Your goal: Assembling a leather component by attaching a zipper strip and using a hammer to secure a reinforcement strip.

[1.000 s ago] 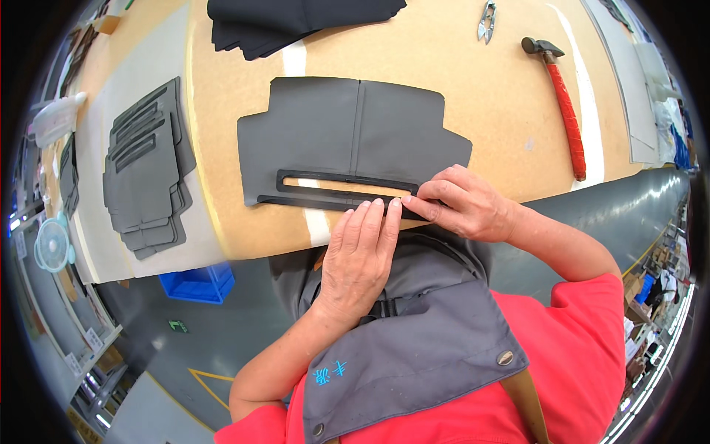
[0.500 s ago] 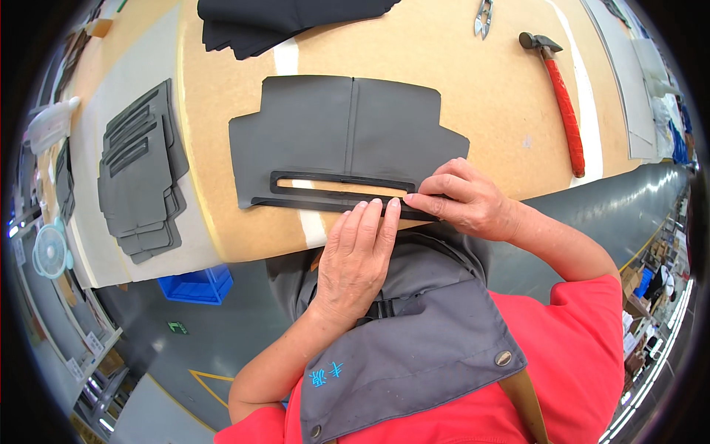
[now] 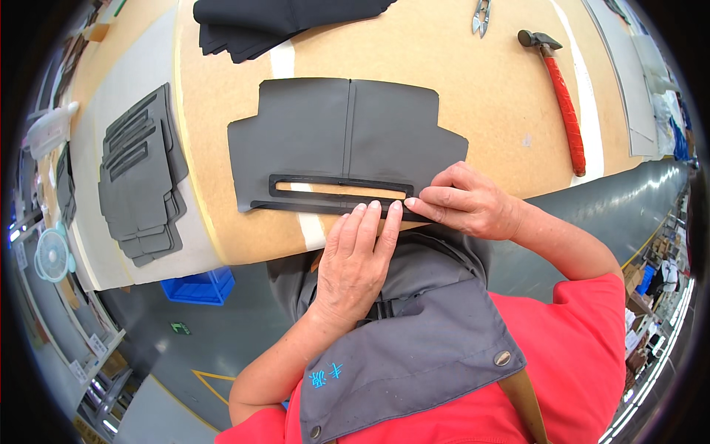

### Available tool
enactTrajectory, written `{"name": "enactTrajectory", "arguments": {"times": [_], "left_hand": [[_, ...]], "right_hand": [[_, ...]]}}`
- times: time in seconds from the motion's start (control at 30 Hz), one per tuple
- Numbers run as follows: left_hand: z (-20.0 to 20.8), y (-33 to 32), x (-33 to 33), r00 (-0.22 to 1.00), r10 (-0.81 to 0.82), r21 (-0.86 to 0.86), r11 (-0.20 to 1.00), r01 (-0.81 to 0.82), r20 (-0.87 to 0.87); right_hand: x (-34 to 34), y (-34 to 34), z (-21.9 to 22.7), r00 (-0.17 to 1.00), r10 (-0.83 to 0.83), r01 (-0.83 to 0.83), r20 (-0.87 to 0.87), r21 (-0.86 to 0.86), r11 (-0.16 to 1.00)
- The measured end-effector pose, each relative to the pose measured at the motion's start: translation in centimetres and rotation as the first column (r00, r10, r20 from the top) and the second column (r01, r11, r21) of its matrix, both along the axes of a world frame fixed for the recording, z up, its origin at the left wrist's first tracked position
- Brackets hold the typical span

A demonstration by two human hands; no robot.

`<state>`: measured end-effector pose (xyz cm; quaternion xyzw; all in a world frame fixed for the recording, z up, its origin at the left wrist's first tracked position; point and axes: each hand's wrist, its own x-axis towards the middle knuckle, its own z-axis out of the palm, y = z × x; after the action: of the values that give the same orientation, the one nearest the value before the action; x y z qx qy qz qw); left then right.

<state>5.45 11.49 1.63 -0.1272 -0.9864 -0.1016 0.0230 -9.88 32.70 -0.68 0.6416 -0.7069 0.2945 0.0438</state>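
Observation:
A grey sheet panel (image 3: 303,137) with stepped corners and a seam down its middle lies flat at the table's near edge. Its long slot (image 3: 342,188) has a black border, and a black strip (image 3: 296,205) runs along the near edge. My left hand (image 3: 360,248) rests palm down, fingers stretched, with the fingertips on that strip. At the right end of the slot, my right hand (image 3: 473,205) is closed, thumb and index finger pinching at the panel's near right edge. The part under its curled fingers is hidden.
To the left is a stack of grey slotted panels (image 3: 140,196). Dark folded sheets (image 3: 259,29) lie at the far side. A red-handled hammer (image 3: 566,115) and small thread snips (image 3: 481,18) are at the right. Below the table edge stands a blue bin (image 3: 198,287).
Both hands keep nearly the same places on the panel. The view has shifted slightly; otherwise little differs.

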Motion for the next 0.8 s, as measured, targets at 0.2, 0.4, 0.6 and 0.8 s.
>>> {"name": "enactTrajectory", "arguments": {"times": [0.2, 0.4, 0.6, 0.8], "left_hand": [[-0.1, 0.2, -0.1, 1.000, 0.005, 0.022, 1.000, -0.005, 0.001], [0.0, 2.6, -2.3, 0.993, 0.114, 0.039, 0.993, -0.115, 0.005], [0.8, 1.6, -2.1, 1.000, 0.007, 0.230, 0.973, -0.003, -0.015], [-0.4, -4.2, -0.1, 0.952, 0.265, 0.331, 0.921, -0.204, -0.152]], "right_hand": [[-0.3, 1.0, 0.0, 0.999, -0.001, 0.000, 0.043, 0.014, 1.000], [-7.3, 6.7, 2.3, 0.405, -0.863, 0.877, -0.301, -0.140, 0.460], [-11.0, 14.5, 1.8, 0.105, -0.961, 0.902, 0.257, 0.382, 0.200], [-2.1, 6.6, 6.4, 0.213, -0.872, 0.795, 0.441, 0.441, 0.417]]}}
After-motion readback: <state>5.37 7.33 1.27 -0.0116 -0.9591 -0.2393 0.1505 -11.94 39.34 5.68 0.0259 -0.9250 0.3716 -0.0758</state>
